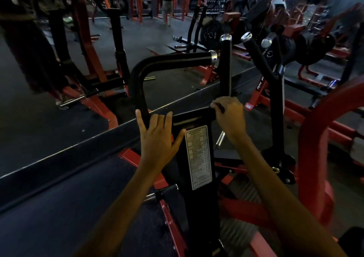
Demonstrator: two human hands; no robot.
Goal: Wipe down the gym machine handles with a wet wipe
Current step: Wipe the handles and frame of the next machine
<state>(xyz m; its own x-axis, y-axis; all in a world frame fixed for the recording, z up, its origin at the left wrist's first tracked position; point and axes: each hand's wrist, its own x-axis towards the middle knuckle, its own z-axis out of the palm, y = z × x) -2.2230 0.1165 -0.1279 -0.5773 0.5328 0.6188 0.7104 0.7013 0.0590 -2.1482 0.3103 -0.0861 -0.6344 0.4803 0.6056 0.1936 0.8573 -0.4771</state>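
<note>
A black foam-covered bent handle with a chrome end cap rises from the machine's black column. Beside it stands an upright black handle, also chrome-capped. My left hand lies with straight, spread fingers against the lower leg of the bent handle. My right hand is curled round the base of the upright handle. A small pale spot shows at its fingertips; I cannot tell whether it is a wet wipe. No wipe is plainly visible.
A white instruction label is stuck on the column below my hands. Further black handles stand to the right, by a curved red frame. A dark padded bench lies at lower left. A person stands far back among red machines.
</note>
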